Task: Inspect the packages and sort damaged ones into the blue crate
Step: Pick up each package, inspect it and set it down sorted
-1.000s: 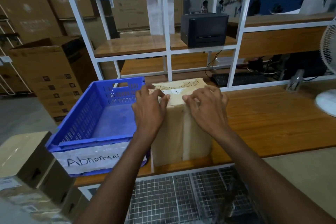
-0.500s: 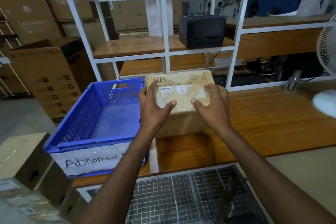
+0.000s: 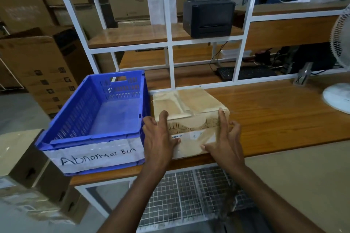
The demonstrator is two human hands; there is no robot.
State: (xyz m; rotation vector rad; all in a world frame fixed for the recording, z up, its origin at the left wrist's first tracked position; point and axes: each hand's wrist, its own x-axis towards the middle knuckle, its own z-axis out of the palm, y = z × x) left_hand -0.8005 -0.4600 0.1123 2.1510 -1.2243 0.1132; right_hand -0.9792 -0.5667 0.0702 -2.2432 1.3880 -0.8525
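Wooden table (image 3: 274, 111) carrying a taped cardboard package (image 3: 191, 106) at its near edge, just right of the blue crate (image 3: 79, 111), which is wearing a paper label (image 3: 98, 155) reading "Abnormal Bin". The left grip (image 3: 161, 138) is wrapping the package's near left corner and the right grip (image 3: 225, 142) its near right corner, thumbs lying up against the top edge. A white shelf frame (image 3: 170, 43) is rising behind, holding a black printer (image 3: 208, 18); a keyboard (image 3: 244, 72) is lying beyond it. A white fan (image 3: 339, 96) is standing far right, and cardboard cartons (image 3: 43, 66) are standing at left.
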